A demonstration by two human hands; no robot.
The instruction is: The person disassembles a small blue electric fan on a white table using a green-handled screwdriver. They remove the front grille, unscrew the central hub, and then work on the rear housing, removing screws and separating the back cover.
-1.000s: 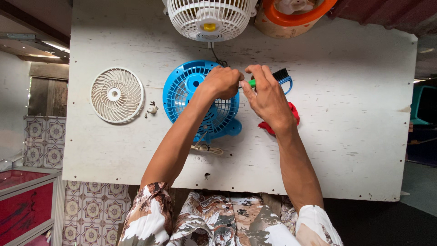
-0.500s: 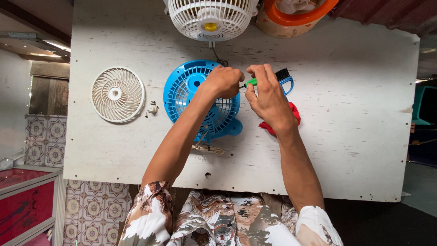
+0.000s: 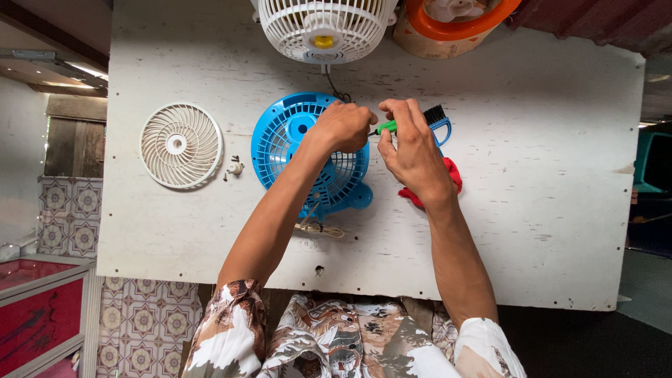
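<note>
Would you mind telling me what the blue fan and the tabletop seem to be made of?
The blue fan looks like moulded plastic: uniform glossy colour and thin grille ribs. The tabletop appears to be white-painted wooden board, matte and scuffed, with small fasteners along its edge, though the board under the paint cannot be told for sure.

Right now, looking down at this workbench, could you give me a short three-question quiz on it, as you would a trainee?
1. True or false: the left hand rests on the blue fan.
2. What colour is the handle of the screwdriver in the right hand? A red, B green, C white.
3. Which loose part lies flat on the table, left of the blue fan?

Key:
1. True; the hand lies on its edge.
2. B, green.
3. The white fan grille, with a small white knob beside it.
</note>
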